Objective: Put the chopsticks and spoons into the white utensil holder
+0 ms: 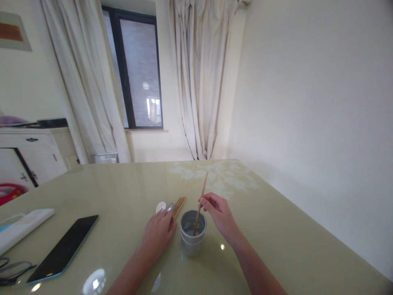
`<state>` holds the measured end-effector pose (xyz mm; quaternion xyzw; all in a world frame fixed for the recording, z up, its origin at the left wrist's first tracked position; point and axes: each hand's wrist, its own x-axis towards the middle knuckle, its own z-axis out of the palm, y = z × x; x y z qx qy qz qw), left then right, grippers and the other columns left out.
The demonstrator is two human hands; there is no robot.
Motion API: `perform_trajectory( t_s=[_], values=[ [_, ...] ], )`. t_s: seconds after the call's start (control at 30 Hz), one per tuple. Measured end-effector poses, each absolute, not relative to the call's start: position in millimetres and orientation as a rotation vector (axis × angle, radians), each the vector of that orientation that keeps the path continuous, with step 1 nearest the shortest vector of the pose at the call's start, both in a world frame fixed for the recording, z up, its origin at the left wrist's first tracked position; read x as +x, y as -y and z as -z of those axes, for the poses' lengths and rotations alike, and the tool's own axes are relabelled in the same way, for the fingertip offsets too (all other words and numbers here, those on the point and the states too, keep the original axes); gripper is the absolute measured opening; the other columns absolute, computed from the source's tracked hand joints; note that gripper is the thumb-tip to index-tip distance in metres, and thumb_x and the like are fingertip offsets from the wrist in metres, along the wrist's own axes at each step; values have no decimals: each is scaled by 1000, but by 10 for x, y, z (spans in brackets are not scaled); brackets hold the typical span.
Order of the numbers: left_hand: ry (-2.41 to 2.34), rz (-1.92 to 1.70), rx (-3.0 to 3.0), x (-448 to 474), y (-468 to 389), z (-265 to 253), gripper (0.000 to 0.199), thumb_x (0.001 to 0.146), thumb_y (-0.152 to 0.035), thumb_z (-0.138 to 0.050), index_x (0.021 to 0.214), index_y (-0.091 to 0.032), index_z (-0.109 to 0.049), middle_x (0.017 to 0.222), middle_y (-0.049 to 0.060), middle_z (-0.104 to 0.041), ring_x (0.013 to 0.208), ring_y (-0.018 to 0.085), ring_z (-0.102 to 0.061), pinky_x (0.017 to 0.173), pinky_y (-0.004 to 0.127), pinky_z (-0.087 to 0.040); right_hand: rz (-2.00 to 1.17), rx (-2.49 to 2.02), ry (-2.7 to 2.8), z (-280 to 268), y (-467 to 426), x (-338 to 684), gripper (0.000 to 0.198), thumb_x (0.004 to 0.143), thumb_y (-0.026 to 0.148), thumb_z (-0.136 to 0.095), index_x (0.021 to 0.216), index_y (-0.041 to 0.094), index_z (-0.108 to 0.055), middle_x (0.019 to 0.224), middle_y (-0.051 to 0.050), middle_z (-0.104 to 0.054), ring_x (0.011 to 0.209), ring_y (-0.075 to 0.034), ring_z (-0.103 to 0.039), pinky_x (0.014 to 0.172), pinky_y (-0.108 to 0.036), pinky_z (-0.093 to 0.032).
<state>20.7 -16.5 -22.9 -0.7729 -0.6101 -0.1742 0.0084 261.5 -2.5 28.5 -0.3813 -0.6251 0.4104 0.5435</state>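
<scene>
A grey, cylindrical holder (pixel 193 242) stands upright on the table, with perforations visible at its bottom. My right hand (pixel 218 215) pinches a wooden chopstick (pixel 203 189) part way along. The chopstick leans slightly, its lower end inside the holder and its upper end pointing up. To the holder's left, my left hand (pixel 159 230) lies palm down with fingers stretched over the near ends of several utensils. Those utensils include a bundle of wooden chopsticks (pixel 179 206) and a shiny metal piece, perhaps a spoon (pixel 170 206). A small white round thing (pixel 160 207) sits beside them.
On the left of the glossy table (pixel 123 184) lie a black tablet-like device (pixel 66 248), a white flat box (pixel 26 227) and dark-framed glasses (pixel 15 270). A white cabinet (pixel 37 151) stands beyond the table, near a curtained window (pixel 141 73). A wall runs along the right.
</scene>
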Motion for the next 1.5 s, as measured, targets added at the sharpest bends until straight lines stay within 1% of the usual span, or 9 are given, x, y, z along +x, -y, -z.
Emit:
perform_trajectory(
  t_s=[0.23,0.37,0.53,0.77,1.0,1.2,1.27,1.4,1.5],
  values=[
    [2031,455,-2334,211,197,237,18,99,-28,-49,91,-24,-65,91,8,-75,90,27,-72,82,36,-51,-915,-1007,1510,-138,39,2483,44,94,59,-71,82,18,-80,79,-7,-75,77,-23,-68,72,-34,-50],
    [2038,430,-2353,210,212,194,20,99,-28,-49,86,-24,-64,92,7,-76,90,26,-73,82,36,-51,-837,-1036,1534,-115,39,2476,53,94,67,-67,79,18,-83,79,-8,-74,76,-23,-66,71,-35,-49],
    [2014,386,-2419,225,265,135,23,98,-30,-49,83,-25,-66,88,7,-76,87,28,-74,78,36,-50,-1018,-1057,1401,13,-37,2441,66,91,78,-61,80,17,-83,79,-9,-77,75,-24,-68,75,-36,-52],
    [2023,328,-2463,303,280,36,23,101,-26,-46,94,-24,-67,104,10,-78,103,28,-74,88,37,-51,-1160,-1065,1402,283,-187,2372,55,80,71,-74,72,17,-79,65,-3,-71,68,-23,-65,67,-33,-48],
    [2088,841,-2514,318,236,23,19,105,-31,-46,101,-24,-64,96,4,-78,88,21,-74,76,29,-50,-1294,-967,1377,213,-168,2297,54,80,71,-77,91,19,-82,84,-5,-78,79,-24,-70,74,-34,-53],
    [1723,1112,-2574,336,188,161,22,103,-27,-48,98,-25,-69,98,5,-78,95,22,-71,83,31,-53,-1463,-800,1244,119,-116,2223,50,80,66,-85,96,19,-76,91,-6,-80,79,-23,-74,79,-35,-55],
    [1727,1098,-2557,324,158,190,25,106,-29,-46,102,-25,-70,102,5,-78,99,23,-71,88,32,-53,-1337,-835,1232,64,-153,2284,51,80,68,-82,92,19,-75,88,-7,-79,78,-23,-73,75,-35,-54],
    [1936,858,-2415,250,105,200,30,109,-30,-43,102,-22,-70,104,8,-76,103,25,-70,93,36,-53,-706,-898,995,-157,-226,2656,48,88,67,-74,97,20,-72,91,-7,-77,82,-21,-67,70,-31,-49],
    [2014,579,-2364,198,92,194,22,106,-26,-49,103,-19,-70,110,10,-75,107,28,-68,98,40,-51,-592,-789,926,-330,-178,2915,42,92,61,-73,102,20,-71,86,-5,-73,74,-18,-61,69,-31,-49]
  ],
)
